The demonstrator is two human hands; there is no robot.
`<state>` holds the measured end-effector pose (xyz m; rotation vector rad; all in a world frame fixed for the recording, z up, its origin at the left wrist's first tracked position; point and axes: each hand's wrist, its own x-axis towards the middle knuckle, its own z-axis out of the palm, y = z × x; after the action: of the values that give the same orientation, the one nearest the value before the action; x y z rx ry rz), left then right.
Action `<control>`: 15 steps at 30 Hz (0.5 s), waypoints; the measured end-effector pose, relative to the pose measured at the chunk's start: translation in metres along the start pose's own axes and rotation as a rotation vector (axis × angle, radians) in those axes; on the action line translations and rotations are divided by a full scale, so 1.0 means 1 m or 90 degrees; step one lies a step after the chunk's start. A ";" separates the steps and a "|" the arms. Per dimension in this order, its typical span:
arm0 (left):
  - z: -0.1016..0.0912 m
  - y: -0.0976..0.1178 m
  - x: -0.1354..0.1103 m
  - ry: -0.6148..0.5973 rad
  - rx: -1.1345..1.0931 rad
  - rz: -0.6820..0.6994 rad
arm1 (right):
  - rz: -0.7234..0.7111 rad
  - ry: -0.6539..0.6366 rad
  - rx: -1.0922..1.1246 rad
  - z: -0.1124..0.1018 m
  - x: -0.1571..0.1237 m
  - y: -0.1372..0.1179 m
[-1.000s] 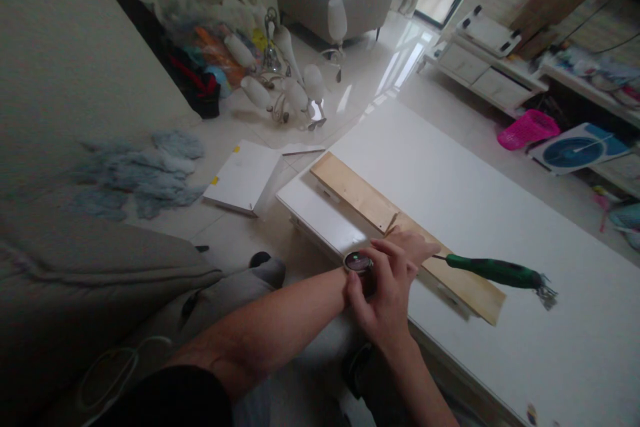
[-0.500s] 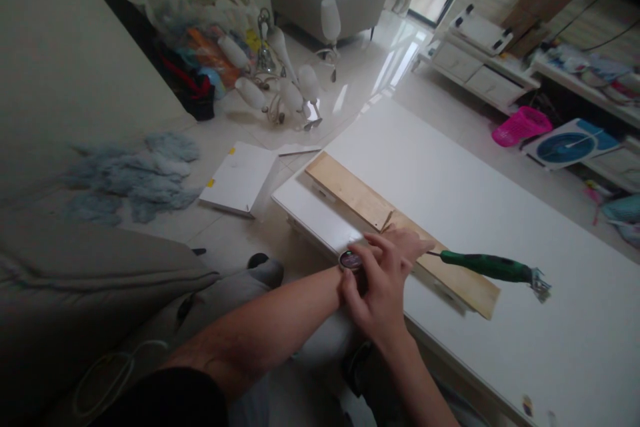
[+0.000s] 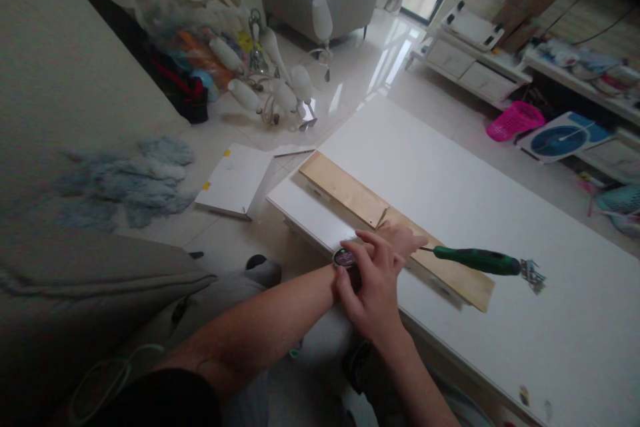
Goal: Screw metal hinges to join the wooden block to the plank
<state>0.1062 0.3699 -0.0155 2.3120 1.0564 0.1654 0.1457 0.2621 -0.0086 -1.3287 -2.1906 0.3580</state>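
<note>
My left hand (image 3: 400, 238) reaches over the light wooden board (image 3: 345, 190) at the edge of the white table. Its fingers look stretched out, though my right hand partly covers it. On the left wrist is a round dark-faced wristwatch (image 3: 344, 257). My right hand (image 3: 373, 280) lies across that wrist, with thumb and a finger at opposite edges of the watch. Just beyond the left fingers, a green-handled screwdriver (image 3: 477, 260) lies across the board, its thin shaft toward the hand. Small metal pieces (image 3: 533, 275) sit by its handle end.
The white tabletop (image 3: 500, 213) extends to the right. White panels (image 3: 235, 180) lie on the floor beyond its left end, near a chandelier (image 3: 285, 93) and bluish-grey fluffy material (image 3: 130, 180). A grey sofa (image 3: 100, 273) borders the left. A pink basket (image 3: 515, 121) stands across the room.
The whole view has shifted slightly, with things appearing a little further left. My right hand stays at the watch, and the screwdriver and board keep their places.
</note>
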 end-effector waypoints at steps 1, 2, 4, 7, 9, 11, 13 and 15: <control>0.000 -0.001 0.001 -0.021 0.011 0.009 | -0.007 -0.006 0.003 0.000 0.000 0.000; 0.000 -0.001 0.002 -0.035 0.020 0.019 | -0.010 -0.009 0.005 -0.001 0.000 0.000; 0.003 -0.002 0.003 -0.033 0.028 0.028 | -0.005 -0.008 0.012 -0.001 0.001 0.000; 0.012 -0.004 0.005 -0.016 0.031 0.016 | 0.018 0.021 0.032 -0.001 0.002 0.002; 0.017 -0.005 0.008 -0.014 0.039 0.010 | 0.024 0.040 0.044 -0.001 0.002 0.003; 0.017 -0.004 0.009 -0.013 0.040 0.015 | 0.018 0.046 0.039 0.000 0.002 0.004; 0.011 -0.002 0.008 -0.032 0.033 0.018 | 0.016 0.043 0.024 0.000 0.002 0.003; 0.002 0.000 0.006 -0.070 0.021 0.014 | 0.018 0.041 0.015 0.001 0.002 0.002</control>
<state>0.1111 0.3733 -0.0174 2.3345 0.9871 0.0293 0.1459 0.2651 -0.0093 -1.3410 -2.1114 0.3453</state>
